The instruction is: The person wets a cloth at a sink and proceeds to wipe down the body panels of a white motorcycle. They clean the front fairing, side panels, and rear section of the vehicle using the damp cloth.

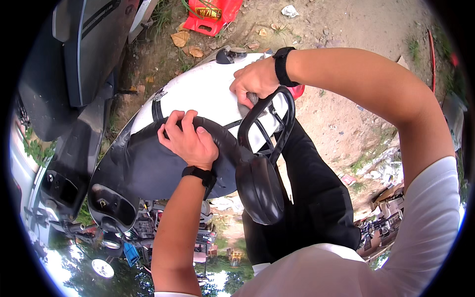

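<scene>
From the head view, your left hand (190, 141) clamps its fingers over the edge of the black scooter seat (148, 168). Your right hand (255, 81) presses, fingers curled, onto the white body panel (198, 91) just beside the black grab rail (272, 119). Dirt ground (346, 114) lies beyond.

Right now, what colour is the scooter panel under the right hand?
White, seen best in the head view: the scooter panel under the right hand.

White scooter panel (198, 91) with black stripe, black seat (143, 163), red container (213, 15)
</scene>
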Action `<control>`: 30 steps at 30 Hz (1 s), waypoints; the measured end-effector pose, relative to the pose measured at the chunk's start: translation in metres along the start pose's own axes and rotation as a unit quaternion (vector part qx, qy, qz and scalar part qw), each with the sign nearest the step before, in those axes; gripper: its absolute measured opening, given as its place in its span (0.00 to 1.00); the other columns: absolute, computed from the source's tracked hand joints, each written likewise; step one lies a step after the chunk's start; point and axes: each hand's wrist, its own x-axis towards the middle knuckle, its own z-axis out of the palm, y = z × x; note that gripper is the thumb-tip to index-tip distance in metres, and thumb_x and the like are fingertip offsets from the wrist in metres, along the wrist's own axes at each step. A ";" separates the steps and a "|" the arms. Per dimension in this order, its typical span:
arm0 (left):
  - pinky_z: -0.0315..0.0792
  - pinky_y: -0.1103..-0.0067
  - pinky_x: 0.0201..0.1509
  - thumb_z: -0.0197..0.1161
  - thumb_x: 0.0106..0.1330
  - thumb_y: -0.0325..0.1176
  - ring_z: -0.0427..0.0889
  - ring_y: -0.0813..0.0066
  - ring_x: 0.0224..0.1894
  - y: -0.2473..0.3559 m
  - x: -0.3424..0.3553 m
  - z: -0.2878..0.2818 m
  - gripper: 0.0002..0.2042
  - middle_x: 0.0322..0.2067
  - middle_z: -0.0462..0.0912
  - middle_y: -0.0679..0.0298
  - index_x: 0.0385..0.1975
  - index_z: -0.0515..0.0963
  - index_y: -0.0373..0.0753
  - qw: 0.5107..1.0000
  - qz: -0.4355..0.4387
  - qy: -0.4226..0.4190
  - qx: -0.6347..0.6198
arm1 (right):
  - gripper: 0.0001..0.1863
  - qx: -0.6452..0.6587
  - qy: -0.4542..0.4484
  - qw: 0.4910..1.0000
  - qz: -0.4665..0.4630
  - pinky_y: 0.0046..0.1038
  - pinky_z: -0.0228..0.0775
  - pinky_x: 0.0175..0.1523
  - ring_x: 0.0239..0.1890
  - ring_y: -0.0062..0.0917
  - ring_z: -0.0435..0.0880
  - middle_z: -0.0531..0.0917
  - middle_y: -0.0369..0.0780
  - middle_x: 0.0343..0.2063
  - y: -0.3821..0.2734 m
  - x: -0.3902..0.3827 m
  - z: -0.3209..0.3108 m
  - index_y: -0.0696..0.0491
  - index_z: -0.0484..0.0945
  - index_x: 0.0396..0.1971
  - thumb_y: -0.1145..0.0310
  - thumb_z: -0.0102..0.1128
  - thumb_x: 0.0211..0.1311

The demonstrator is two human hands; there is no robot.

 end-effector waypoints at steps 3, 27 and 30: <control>0.53 0.57 0.69 0.50 0.67 0.40 0.74 0.58 0.59 0.003 0.002 -0.001 0.17 0.52 0.75 0.57 0.49 0.79 0.40 1.000 -0.001 -0.002 0.013 | 0.08 -0.088 0.047 0.994 -0.054 0.38 0.77 0.51 0.49 0.36 0.83 0.83 0.32 0.39 -0.014 0.005 -0.003 0.43 0.90 0.28 0.70 0.75 0.44; 0.54 0.59 0.69 0.50 0.61 0.35 0.74 0.58 0.58 0.005 0.003 0.002 0.16 0.52 0.76 0.58 0.46 0.80 0.42 1.000 0.006 0.007 0.030 | 0.24 0.047 0.527 0.824 0.202 0.44 0.75 0.60 0.56 0.46 0.82 0.83 0.45 0.50 0.011 -0.061 0.079 0.46 0.81 0.60 0.64 0.66 0.63; 0.54 0.60 0.69 0.50 0.61 0.35 0.74 0.59 0.59 0.004 0.001 0.002 0.16 0.53 0.77 0.58 0.46 0.80 0.43 0.999 0.006 0.016 0.036 | 0.24 0.170 0.719 0.628 0.244 0.37 0.74 0.63 0.56 0.47 0.82 0.82 0.52 0.53 0.008 -0.065 0.133 0.57 0.78 0.61 0.61 0.66 0.70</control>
